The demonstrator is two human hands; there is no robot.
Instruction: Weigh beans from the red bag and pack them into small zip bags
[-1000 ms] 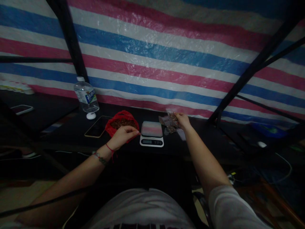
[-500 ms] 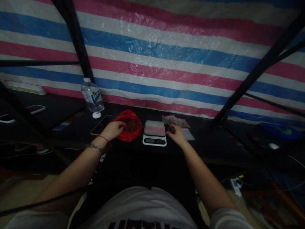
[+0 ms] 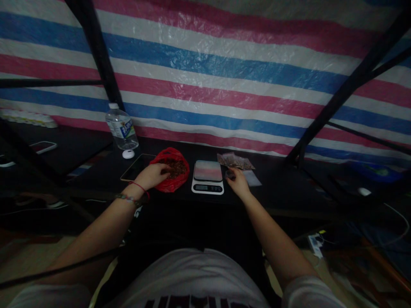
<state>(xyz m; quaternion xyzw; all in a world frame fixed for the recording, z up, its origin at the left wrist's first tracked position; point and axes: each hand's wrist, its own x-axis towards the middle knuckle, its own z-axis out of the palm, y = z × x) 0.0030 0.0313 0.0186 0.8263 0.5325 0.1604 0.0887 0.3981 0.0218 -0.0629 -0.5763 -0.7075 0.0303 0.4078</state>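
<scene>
My left hand (image 3: pixel 154 174) reaches over the near left rim of a red plastic bag (image 3: pixel 173 186). Its fingers are bent together at the small brown pieces (image 3: pixel 176 168) inside; what they pinch, if anything, is too small to make out. To the right of the bag stands a white kitchen scale (image 3: pixel 208 177) with a small display and nothing on its plate. Just right of the scale, my right hand (image 3: pixel 238 181) is closed on a small, clear, dark-looking cup (image 3: pixel 230 174), partly hidden by the fingers.
Behind my right hand lie several small clear packets (image 3: pixel 236 161) of brown pieces, with a pale flat bag (image 3: pixel 252 178) beside them. A tablet (image 3: pixel 137 167), a white earbud case (image 3: pixel 128 154) and a large plastic bottle (image 3: pixel 122 128) are at left. Black metal posts (image 3: pixel 104 55) frame the table.
My left hand stays at the bag, its fingers shifted slightly among the brown pieces. My right hand has barely moved with the cup. The whole view has shifted slightly.
</scene>
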